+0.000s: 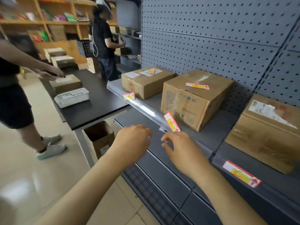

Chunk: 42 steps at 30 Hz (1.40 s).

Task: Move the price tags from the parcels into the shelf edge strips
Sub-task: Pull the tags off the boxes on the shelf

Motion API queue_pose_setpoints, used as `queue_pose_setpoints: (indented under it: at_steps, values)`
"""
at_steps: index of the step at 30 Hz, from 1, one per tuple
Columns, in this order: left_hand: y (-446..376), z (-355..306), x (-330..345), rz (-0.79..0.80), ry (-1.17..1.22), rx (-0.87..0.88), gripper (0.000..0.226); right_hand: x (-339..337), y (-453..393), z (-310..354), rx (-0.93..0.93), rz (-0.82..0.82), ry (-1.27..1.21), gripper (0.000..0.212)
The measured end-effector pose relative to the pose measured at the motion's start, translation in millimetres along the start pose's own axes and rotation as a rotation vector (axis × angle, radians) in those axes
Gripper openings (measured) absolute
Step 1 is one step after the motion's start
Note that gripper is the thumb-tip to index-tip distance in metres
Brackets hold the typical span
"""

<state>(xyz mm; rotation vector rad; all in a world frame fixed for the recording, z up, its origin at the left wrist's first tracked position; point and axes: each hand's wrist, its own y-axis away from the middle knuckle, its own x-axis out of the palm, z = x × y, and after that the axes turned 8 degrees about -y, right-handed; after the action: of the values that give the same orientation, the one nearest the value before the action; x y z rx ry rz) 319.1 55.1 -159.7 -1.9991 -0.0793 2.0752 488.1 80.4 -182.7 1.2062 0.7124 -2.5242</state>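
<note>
Three cardboard parcels stand on the grey shelf: a far parcel (146, 83), a middle parcel (191, 101) and a near right parcel (267, 137). A red-and-yellow price tag (151, 71) lies on the far parcel, and another tag (197, 86) lies on the middle one. The clear edge strip (146, 109) holds a tag (128, 96) at its far end. A tilted tag (172, 121) sticks up from the strip. A third strip tag (241, 173) sits below the right parcel. My right hand (180, 148) hovers just below the tilted tag, fingers apart. My left hand (134, 140) is beside it, loosely curled and holding nothing.
A black table (90, 109) stands left of the shelf with a white basket (72, 97) and a box (65, 83) on it. An open cardboard box (100, 135) sits on the floor under it. One person stands at the left, another at the back. A lower shelf (162, 161) juts out beneath my hands.
</note>
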Motion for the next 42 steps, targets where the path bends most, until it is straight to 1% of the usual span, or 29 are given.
queue_pose_setpoints:
  at_steps: [6, 8, 11, 15, 20, 23, 26, 31, 34, 39, 42]
  values:
    - [-24.0, 68.4, 10.6, -0.010, 0.001, -0.097, 0.022, 38.9, -69.4, 18.0, -0.070, 0.062, -0.007, 0.012]
    - [-37.5, 87.4, 15.8, 0.005, -0.004, -0.127, 0.022, 48.7, -94.3, 20.7, -0.082, 0.076, -0.006, 0.012]
    - [-61.5, 115.2, 21.3, -0.016, -0.022, -0.163, 0.021, 59.0, -133.0, 20.4, -0.101, 0.082, -0.003, 0.013]
    - [-102.1, 146.2, 22.3, -0.001, -0.044, -0.174, 0.021, 62.4, -181.0, 18.4, -0.061, 0.078, -0.026, 0.011]
    - [-147.6, 175.1, 22.7, -0.070, 0.006, -0.178, 0.020, 65.5, -230.3, 15.4, -0.034, 0.072, 0.001, 0.012]
    - [-171.4, 189.6, 28.3, -0.060, 0.025, -0.136, 0.022, 70.6, -249.6, 17.5, -0.003, 0.043, 0.009, 0.012]
    - [-199.6, 204.9, 32.3, -0.076, 0.038, -0.057, 0.021, 71.5, -269.1, 17.5, 0.027, -0.013, 0.029, 0.010]
    - [-246.3, 227.1, 28.7, -0.064, 0.078, 0.086, 0.023, 70.5, -296.5, 18.9, 0.127, -0.113, 0.087, 0.014]
    - [-270.1, 236.9, 26.1, -0.098, 0.074, 0.148, 0.023, 70.7, -310.3, 21.3, 0.190, -0.164, 0.116, 0.013]
    - [-302.2, 228.9, 24.3, -0.130, 0.092, 0.260, 0.023, 58.8, -314.7, 20.4, 0.261, -0.226, 0.220, 0.010]
    - [-314.4, 213.6, 20.3, -0.148, 0.157, 0.335, 0.022, 36.4, -309.1, 16.7, 0.355, -0.338, 0.322, 0.014]
